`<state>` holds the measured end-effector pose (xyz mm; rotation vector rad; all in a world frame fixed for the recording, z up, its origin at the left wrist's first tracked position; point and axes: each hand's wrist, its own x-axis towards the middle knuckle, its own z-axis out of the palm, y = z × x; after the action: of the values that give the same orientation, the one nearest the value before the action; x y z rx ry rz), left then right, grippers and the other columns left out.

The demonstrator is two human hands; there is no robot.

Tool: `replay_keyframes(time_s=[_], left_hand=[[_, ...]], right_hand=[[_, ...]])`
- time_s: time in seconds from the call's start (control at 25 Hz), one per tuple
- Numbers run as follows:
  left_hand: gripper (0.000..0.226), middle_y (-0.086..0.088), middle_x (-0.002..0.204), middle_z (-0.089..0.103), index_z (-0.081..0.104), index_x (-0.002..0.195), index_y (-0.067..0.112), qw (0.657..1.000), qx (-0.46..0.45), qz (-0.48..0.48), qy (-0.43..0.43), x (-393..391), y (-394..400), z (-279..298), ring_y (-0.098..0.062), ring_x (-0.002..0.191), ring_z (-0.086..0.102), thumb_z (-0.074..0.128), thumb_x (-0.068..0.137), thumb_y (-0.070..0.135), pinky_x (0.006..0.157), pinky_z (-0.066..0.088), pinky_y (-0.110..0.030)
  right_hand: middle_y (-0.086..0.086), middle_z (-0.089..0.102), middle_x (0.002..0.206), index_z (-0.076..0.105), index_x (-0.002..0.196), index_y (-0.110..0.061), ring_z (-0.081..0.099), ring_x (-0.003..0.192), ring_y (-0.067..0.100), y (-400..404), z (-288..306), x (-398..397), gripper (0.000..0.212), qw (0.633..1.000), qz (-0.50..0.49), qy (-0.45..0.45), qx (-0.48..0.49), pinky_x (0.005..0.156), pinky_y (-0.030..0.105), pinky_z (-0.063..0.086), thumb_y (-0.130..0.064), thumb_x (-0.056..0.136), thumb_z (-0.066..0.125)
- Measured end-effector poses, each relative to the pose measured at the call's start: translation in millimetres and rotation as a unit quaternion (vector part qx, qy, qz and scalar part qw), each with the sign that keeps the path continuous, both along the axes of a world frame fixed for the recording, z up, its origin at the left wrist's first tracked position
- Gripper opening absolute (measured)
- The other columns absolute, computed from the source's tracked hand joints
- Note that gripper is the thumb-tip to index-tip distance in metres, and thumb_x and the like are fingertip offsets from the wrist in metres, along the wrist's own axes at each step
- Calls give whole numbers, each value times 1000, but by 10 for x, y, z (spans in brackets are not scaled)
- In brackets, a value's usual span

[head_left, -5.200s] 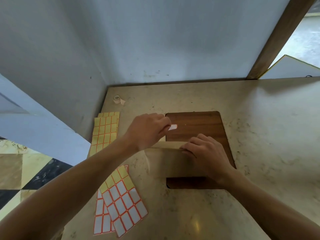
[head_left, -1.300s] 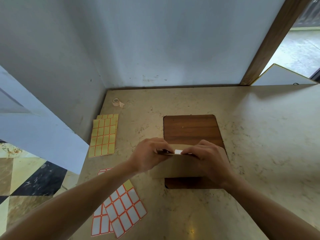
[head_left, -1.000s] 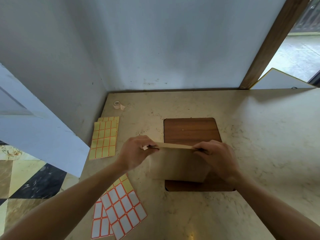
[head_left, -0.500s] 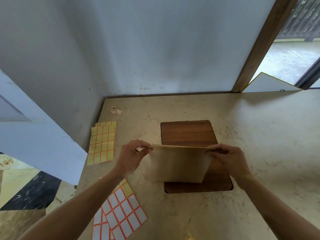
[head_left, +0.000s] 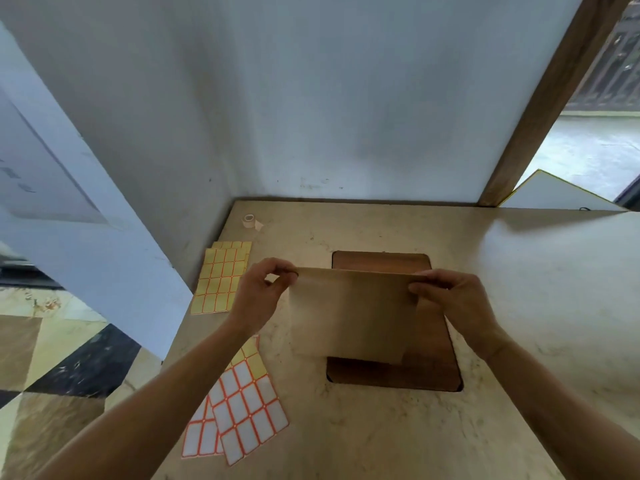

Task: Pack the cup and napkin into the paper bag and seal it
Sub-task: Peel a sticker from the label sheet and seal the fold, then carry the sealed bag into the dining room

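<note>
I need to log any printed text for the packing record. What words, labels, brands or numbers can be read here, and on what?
No text can be read anywhere.
Plain brown paper bag: no print on the side shown.
Yellow sticker sheets with orange borders: blank.
White sticker sheets with orange borders: blank.
Small tape roll: no marking visible.

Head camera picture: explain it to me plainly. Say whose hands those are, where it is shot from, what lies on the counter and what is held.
There is no machine here. The picture comes from a wide-angle camera worn on a person's head, looking forward and down, so the two bare arms are the wearer's own. The left hand and right hand each pinch a top corner of a brown paper bag, holding it up over a dark wooden board on the stone counter. To the left lie a yellow label sheet, white label sheets and a small tape roll. No cup or napkin shows.
</note>
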<state>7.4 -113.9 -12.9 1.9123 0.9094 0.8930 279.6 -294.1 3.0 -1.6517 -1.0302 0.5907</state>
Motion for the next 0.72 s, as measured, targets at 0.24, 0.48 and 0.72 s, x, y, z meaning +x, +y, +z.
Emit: replay_keyframes(time_s=[0.24,0.48,0.72], left_hand=[[23,15,91,67,66,88,31,994,9,108,-12,-304,-374,369,5,89,58,65,90,8,71,43,-6],[32,29,85,66,65,82,40,967,34,250,-19,-915,-897,620,5,87,61,65,91,9,69,44,-4],[30,27,81,67,66,82,39,920,39,389,-24,-1836,-1682,757,6,76,61,66,89,10,64,43,-5]], right_hand=[[-9,75,83,76,82,-34,69,79,5,207,411,-29,23,992,109,2,64,69,14,53,-12,77,76],[-12,74,82,75,83,-33,69,75,3,449,636,-435,16,973,217,-8,78,64,16,52,-20,74,79],[-8,74,79,77,83,-27,66,71,1,637,749,-1316,14,931,357,17,76,69,22,49,-27,69,81]])
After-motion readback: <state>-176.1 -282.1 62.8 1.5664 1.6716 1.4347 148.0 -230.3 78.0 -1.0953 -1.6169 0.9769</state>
